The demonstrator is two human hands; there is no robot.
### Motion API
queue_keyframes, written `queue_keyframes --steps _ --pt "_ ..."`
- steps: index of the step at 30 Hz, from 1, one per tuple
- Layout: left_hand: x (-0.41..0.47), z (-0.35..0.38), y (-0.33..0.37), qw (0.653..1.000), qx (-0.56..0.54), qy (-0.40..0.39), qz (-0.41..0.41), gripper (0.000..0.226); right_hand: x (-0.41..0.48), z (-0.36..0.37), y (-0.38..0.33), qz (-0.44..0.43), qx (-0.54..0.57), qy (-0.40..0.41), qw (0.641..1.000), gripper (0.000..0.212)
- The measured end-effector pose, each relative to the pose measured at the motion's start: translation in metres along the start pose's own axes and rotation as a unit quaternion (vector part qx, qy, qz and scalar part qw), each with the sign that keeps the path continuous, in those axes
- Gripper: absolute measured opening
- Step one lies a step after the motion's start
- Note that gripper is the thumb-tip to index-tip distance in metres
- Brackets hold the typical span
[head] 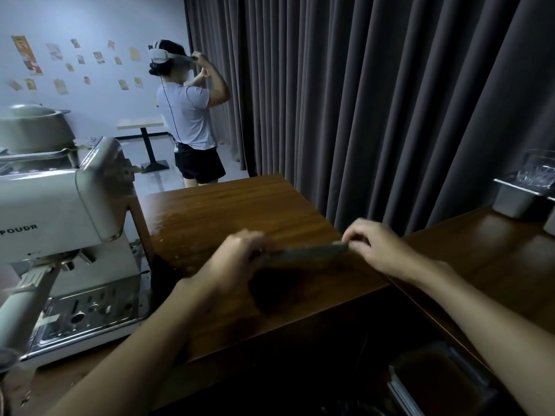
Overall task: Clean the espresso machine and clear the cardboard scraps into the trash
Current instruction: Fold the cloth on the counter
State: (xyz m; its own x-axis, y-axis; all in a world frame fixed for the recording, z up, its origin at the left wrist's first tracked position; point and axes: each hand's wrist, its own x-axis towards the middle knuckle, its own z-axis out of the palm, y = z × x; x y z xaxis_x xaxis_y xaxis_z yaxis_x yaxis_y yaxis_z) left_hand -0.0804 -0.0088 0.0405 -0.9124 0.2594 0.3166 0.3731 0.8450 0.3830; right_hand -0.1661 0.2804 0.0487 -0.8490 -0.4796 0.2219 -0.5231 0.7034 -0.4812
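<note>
A flat grey-brown cardboard piece point(309, 253) is held edge-on just above the wooden counter point(240, 205). My left hand point(237, 259) grips its left end and my right hand point(375, 247) pinches its right end; both are motion-blurred. The pale green espresso machine point(60, 217) stands at the left, with its portafilter handle point(27, 295) pointing toward me and a metal drip tray point(90, 313) below. Small light crumbs or scraps lie scattered on the counter near the machine point(168, 223).
A dark bin point(435, 382) sits low at the bottom right under the counter. A metal container point(516, 199) and glassware point(537, 169) stand at the far right. A dark curtain hangs behind. A person wearing a headset point(189, 115) stands beyond the counter.
</note>
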Motion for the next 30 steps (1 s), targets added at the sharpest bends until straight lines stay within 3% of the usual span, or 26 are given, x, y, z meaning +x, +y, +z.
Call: queue_keyframes --steps 2,3,6,8,11,14,19,22,25,30 --pt "-0.011 0.017 -0.006 0.994 0.012 -0.107 0.007 0.008 -0.010 0.008 0.008 0.027 -0.070 -0.172 0.982 0.018" --pt "-0.014 0.023 -0.010 0.994 0.013 -0.107 0.006 0.012 -0.013 0.013 0.011 0.043 -0.066 -0.205 0.976 0.020" --pt "-0.014 0.036 -0.020 0.998 0.006 -0.066 -0.019 0.013 -0.016 0.027 0.017 0.056 0.007 -0.122 0.991 0.018" --pt "-0.013 0.043 -0.025 0.995 0.029 -0.094 -0.024 0.021 -0.014 0.038 0.020 0.064 0.010 -0.068 0.996 0.020" --pt "-0.015 0.053 -0.031 0.991 0.061 -0.114 -0.041 0.032 -0.015 0.048 0.025 0.097 -0.025 -0.096 0.990 0.053" --pt "-0.014 0.057 -0.030 0.991 0.074 -0.107 -0.038 0.033 -0.012 0.056 0.028 0.118 -0.020 -0.082 0.989 0.060" --pt "-0.004 0.056 -0.017 0.988 0.098 -0.113 -0.044 0.034 -0.005 0.057 0.031 0.160 -0.046 -0.027 0.986 0.044" --pt "0.016 0.055 -0.008 0.990 0.103 -0.090 -0.028 0.036 -0.011 0.053 0.031 0.193 -0.083 -0.038 0.977 0.030" --pt "0.052 0.063 0.001 0.993 0.051 -0.111 -0.001 0.035 -0.021 0.055 0.028 0.216 -0.108 -0.055 0.969 0.028" --pt "0.100 0.096 0.015 0.982 -0.067 -0.172 -0.034 0.054 -0.028 0.062 0.023 0.235 -0.071 0.007 0.969 0.018"
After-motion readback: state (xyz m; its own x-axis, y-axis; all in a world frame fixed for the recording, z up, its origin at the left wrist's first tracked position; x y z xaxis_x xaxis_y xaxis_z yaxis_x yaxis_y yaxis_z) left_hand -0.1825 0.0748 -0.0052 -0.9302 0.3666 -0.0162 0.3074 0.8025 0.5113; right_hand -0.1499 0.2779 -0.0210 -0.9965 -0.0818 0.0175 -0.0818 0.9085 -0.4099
